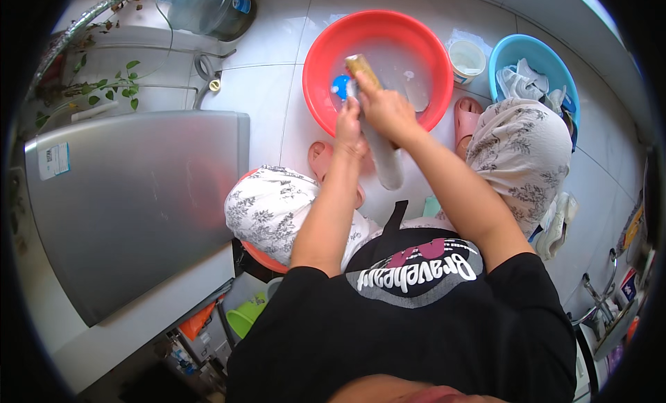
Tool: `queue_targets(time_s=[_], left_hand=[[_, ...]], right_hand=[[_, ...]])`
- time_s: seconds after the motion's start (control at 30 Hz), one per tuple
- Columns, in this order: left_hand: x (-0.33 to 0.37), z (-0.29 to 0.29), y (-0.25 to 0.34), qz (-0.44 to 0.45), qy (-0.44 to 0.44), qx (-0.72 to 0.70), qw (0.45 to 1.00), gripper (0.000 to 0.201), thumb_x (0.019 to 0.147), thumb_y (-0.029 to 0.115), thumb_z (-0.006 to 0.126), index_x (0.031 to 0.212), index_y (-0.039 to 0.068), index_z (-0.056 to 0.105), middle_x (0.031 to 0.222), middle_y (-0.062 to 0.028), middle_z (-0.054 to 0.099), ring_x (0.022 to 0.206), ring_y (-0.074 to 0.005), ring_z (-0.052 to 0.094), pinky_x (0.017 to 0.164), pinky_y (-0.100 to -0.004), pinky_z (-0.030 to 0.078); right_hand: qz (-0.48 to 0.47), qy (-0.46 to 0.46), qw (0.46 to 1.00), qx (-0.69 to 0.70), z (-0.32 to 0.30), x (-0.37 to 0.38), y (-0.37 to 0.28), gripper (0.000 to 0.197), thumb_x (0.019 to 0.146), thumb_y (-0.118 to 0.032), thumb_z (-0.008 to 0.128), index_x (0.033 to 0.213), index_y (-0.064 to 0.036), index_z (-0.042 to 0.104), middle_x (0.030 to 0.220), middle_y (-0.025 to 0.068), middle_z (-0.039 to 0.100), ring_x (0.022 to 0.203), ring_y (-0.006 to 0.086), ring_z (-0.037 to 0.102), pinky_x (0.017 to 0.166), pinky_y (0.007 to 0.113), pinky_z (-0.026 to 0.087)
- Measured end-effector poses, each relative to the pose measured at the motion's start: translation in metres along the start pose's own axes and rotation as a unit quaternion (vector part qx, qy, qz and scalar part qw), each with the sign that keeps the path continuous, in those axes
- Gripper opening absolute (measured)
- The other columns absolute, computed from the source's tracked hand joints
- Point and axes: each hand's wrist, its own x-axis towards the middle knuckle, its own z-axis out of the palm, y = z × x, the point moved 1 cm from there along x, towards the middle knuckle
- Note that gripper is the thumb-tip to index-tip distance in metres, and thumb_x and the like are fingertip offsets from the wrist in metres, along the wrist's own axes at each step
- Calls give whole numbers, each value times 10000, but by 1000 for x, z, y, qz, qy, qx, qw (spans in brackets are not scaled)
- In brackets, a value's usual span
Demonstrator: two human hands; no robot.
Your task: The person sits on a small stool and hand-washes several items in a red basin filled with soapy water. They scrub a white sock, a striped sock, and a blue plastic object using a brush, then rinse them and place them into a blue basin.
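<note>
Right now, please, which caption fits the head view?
Right hand gripping a brown brush-like tool, left hand a pale item, at a red basin.

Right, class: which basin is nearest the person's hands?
The big red basin, holding cloudy water; the left hand and right hand are over its near side. The blue basin stands apart, further right.

A silver-grey panel (152, 202) bearing a small label (54, 161) fills the left side, near a leafy plant (130, 82). A bluish see-through jug (207, 11) and a lime-green tub (244, 316) also show.
</note>
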Motion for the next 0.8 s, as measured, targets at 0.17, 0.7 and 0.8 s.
queue_targets(time_s=[0.17,0.7,0.8], left_hand=[[-2,-32,41,-9,-48,-67,997,415,1027,333,327,1326,58,413,1181,-159,554,1066,-281,570,945,-454,470],[6,-6,-1,26,101,-44,994,408,1029,288,329,1350,44,392,1287,-124,507,1178,-281,510,1012,-462,424],[16,-32,29,13,150,-68,986,399,1029,311,312,1292,33,425,1265,-170,507,1141,-323,532,982,-497,456]], right_hand=[[-69,-16,997,30,28,-51,-33,473,910,-280,451,1378,-321,394,963,235,648,809,419,649,681,519,514],[15,24,1000,13,21,-6,10,539,907,-307,471,1424,-359,328,857,222,662,722,409,656,629,529,514],[-80,33,996,5,43,-47,-8,506,908,-335,479,1403,-362,379,882,232,659,715,410,656,638,542,511]])
